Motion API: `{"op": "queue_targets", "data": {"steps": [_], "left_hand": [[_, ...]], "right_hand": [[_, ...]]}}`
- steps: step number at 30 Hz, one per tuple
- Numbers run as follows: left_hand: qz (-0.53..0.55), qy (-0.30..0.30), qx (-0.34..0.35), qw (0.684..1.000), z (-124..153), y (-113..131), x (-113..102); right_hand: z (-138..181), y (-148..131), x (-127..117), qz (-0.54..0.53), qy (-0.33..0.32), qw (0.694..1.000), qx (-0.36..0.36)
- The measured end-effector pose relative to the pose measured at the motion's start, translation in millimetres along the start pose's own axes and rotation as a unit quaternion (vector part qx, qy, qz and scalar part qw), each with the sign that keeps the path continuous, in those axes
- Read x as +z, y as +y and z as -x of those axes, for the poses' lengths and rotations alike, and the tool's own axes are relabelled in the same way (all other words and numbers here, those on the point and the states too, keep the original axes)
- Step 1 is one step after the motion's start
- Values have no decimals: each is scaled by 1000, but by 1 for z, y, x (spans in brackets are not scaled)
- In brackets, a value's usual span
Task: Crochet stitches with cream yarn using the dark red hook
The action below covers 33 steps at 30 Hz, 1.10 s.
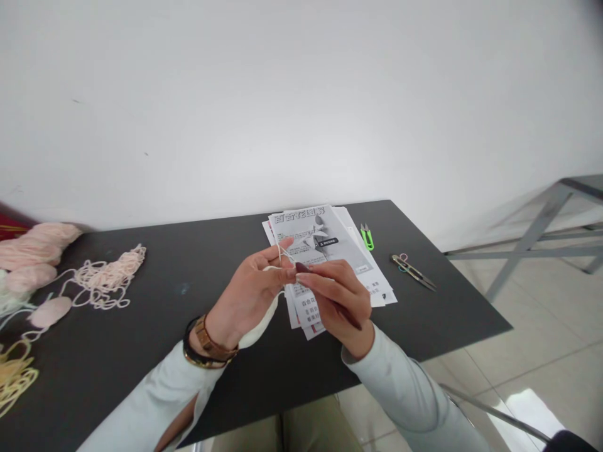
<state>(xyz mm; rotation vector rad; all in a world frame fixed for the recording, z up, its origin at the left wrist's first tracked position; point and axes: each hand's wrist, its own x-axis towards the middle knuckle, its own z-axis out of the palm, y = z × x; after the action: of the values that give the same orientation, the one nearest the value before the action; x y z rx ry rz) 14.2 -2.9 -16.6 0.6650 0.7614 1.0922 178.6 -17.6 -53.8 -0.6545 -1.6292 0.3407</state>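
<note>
At the far left of the dark desk (198, 263) lay soft pink skeins of yarn (32, 251), with a loose tangle of pale pink yarn (110, 276) just beside them and a heap of yellow yarn (14, 380) nearer the edge. Above the middle of the desk the left hand (249, 295), a gold-coloured wristwatch (210, 345) on its wrist, was closed in a pinch on a small cream piece of yarn work (259, 326), which hung down under the palm, a thin strand looped over the forefinger. The piece looked light, limp and easily stretched, best pinched close to the working loop rather than by its dangling end. Touching it, the right hand (339, 298) was curled shut around a slim hook with a dark red handle (301, 267), its tip hidden at the left fingertips. Beneath both hands lay a fan of printed paper sheets (339, 251). Further right were small green thread snips (367, 237), then slender metal scissors (413, 271), well apart from the hands.
</note>
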Motion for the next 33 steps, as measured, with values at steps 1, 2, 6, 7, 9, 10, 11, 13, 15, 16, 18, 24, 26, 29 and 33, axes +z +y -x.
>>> {"op": "queue_targets", "data": {"steps": [1, 2, 6, 7, 9, 10, 11, 13, 15, 16, 18, 24, 26, 29, 33], "left_hand": [[-6, -12, -7, 1000, 0, 2, -1], [-17, -21, -10, 1000, 1, 4, -2], [-85, -30, 15, 996, 3, 7, -6], [-105, -30, 24, 994, 4, 8, -6], [-141, -31, 39, 989, 6, 8, -8], [-156, -32, 42, 986, 8, 8, -8], [-168, -33, 44, 984, 9, 9, -8], [-186, -33, 45, 981, 10, 10, -8], [-199, -34, 42, 978, 12, 12, -7], [-202, -36, 39, 978, 12, 13, -6], [-205, -40, 35, 977, 13, 14, -5], [-228, -59, 27, 971, 12, 15, -3], [-247, -63, 25, 967, 12, 15, -3], [-292, -67, 27, 954, 13, 16, -4], [-333, -83, 55, 938, 13, 16, -4]], "right_hand": [[-1, 2, 2, -62, 36, 997, 37], [-3, 4, 4, -123, 53, 986, 99], [-10, 11, 11, -348, 72, 879, 318], [-11, 11, 11, -379, 71, 854, 349], [-14, 10, 10, -413, 68, 823, 384], [-15, 9, 9, -421, 66, 816, 390], [-15, 9, 9, -427, 64, 812, 393], [-16, 8, 8, -431, 63, 810, 392], [-16, 8, 7, -432, 66, 813, 385], [-16, 8, 7, -429, 68, 815, 383], [-16, 9, 6, -421, 71, 819, 384], [-18, 11, 2, -401, 71, 835, 370], [-18, 11, 1, -409, 65, 836, 359], [-20, 11, -1, -417, 61, 840, 342], [-22, 11, -3, -392, 68, 855, 331]]}}
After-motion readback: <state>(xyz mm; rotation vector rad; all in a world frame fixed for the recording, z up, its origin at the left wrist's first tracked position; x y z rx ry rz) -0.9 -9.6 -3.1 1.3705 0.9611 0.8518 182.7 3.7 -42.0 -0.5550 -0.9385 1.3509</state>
